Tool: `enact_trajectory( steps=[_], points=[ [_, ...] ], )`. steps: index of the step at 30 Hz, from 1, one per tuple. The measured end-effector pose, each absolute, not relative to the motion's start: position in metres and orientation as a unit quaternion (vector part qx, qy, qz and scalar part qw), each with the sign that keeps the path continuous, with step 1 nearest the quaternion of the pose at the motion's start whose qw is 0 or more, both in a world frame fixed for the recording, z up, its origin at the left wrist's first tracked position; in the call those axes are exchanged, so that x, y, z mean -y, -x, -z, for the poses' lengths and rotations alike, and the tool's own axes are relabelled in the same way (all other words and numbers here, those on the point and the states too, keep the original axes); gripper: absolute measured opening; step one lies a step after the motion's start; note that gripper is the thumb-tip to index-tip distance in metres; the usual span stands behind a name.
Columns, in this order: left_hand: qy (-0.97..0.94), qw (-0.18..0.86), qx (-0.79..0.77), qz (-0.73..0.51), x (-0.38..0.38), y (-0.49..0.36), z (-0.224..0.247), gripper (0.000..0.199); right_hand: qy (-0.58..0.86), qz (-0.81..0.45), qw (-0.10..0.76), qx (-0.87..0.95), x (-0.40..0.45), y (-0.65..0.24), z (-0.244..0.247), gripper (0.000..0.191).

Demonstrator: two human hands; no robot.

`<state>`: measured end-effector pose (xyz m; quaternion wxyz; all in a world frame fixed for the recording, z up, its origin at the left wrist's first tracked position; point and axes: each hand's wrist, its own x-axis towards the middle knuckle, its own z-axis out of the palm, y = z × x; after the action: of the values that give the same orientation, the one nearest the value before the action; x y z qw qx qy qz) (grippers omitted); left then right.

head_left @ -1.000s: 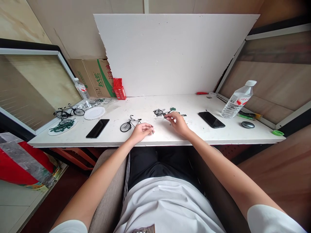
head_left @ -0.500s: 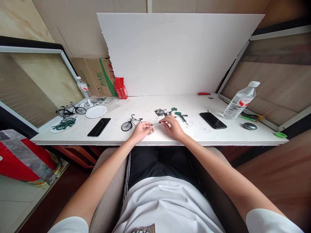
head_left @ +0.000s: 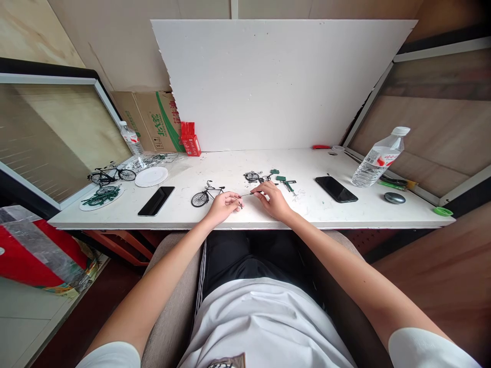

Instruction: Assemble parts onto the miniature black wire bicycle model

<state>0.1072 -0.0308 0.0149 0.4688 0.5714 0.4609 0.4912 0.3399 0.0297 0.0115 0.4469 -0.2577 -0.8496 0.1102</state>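
Left hand pinches a small dark piece, right hand a thin rod, both near the front edge of the white tabletop, upright board well back

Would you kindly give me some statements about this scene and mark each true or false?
1. A thin dark piece spans the gap between the left hand and the right hand. True.
2. The small red cardboard box is right of the right hand. False: it is to the left.
3. A small black model bicycle is beside the left hand. True.
4. The shallow green plastic cap is at the white tabletop's left end. False: right end.
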Motion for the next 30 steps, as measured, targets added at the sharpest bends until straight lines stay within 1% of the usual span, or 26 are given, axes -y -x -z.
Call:
enact_trajectory(
  steps=[21,27,30],
  points=[
    [-0.574,0.472,-0.454,-0.492,0.0298,-0.1069,-0.0132,0.043,0.263,-0.123,0.442,0.848,-0.0273,-0.3394,-0.0135,0.025],
    [-0.581,0.450,-0.483,-0.475,0.0315,-0.1066,-0.0151,0.043,0.259,-0.116,0.447,0.848,-0.0286,-0.3398,-0.0123,0.025],
    [-0.588,0.438,-0.494,-0.467,0.0319,-0.1060,-0.0154,0.042,0.269,-0.122,0.439,0.849,-0.0291,-0.3401,-0.0125,0.029]
  ],
)
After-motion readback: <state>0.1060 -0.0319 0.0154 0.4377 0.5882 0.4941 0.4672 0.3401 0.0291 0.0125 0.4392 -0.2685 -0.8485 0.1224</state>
